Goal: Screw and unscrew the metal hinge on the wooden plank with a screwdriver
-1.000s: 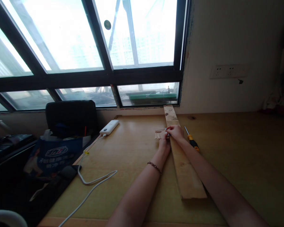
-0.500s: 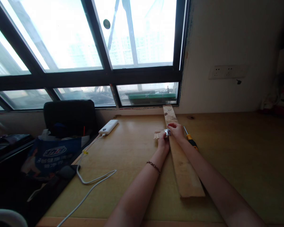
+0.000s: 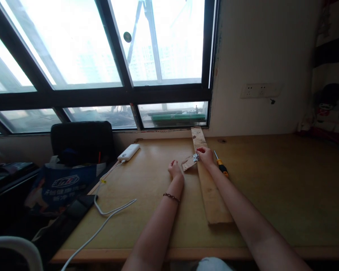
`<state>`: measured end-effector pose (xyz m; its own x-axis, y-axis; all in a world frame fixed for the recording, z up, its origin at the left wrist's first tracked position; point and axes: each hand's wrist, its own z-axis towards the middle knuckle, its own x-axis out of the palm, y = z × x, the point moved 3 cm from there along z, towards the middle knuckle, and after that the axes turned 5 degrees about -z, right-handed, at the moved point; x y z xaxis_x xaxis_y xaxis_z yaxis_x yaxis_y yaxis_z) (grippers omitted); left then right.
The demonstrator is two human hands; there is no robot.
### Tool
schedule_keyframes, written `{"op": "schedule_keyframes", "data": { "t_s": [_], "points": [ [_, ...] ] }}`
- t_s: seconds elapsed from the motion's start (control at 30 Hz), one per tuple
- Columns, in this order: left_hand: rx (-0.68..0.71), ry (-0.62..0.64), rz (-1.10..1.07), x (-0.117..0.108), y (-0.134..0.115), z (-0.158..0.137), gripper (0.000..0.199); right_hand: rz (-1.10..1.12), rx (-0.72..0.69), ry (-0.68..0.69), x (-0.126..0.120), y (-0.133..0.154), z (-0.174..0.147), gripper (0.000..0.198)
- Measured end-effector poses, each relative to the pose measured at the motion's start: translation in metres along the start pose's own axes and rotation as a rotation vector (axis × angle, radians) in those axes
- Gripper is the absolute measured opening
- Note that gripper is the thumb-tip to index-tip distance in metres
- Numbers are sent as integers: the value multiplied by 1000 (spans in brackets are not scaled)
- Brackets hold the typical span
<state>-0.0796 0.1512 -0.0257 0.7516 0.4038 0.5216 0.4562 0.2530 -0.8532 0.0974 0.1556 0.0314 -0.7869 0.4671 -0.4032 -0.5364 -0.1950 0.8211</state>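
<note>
At the far left, a blue bag (image 3: 63, 184) sits in front of a black chair (image 3: 81, 141), off the worktop's (image 3: 285, 188) left edge. A white cable (image 3: 110, 214) snakes across the near left of the worktop and runs up to a white power bank (image 3: 128, 152) lying farther back. Right of it, the left hand (image 3: 175, 170) rests on the bare worktop, loosely curled and holding nothing, a bracelet (image 3: 171, 196) on its wrist. Just right of that hand lies a small wood piece (image 3: 188, 163), tilted, joined by a metal hinge (image 3: 196, 157) to the left edge of a long plank (image 3: 207, 177). The plank runs from the window sill towards the near edge. The right hand (image 3: 206, 156) lies on the plank with its fingers pinching the hinge. Just right of the plank, touching or nearly touching it, lies a screwdriver (image 3: 220, 166) with a yellow and black handle. A wall socket (image 3: 260, 90) sits on the wall at far right.
</note>
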Motion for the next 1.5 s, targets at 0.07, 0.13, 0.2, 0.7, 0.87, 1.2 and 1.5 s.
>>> {"op": "schedule_keyframes", "data": {
  "t_s": [0.07,0.13,0.2,0.7,0.87,1.2,1.5],
  "points": [
    [35,-51,83,-17,-14,0,10,7,4,0,-2,3,-1,21],
    [131,1,251,-29,-30,-6,18,49,4,0,-4,6,-1,21],
    [261,144,422,-36,-45,-16,20,120,14,3,-6,11,-4,22],
    [388,742,447,-5,-75,-96,11,435,112,108,-32,46,-115,27],
    [394,642,506,-8,-73,-85,14,414,59,175,-37,43,-103,30],
    [325,-17,1377,-66,-93,11,24,331,250,-215,-77,-5,-75,41],
    [200,-132,1493,-84,-100,20,27,296,277,-317,-82,-17,-72,45]
  ]
}}
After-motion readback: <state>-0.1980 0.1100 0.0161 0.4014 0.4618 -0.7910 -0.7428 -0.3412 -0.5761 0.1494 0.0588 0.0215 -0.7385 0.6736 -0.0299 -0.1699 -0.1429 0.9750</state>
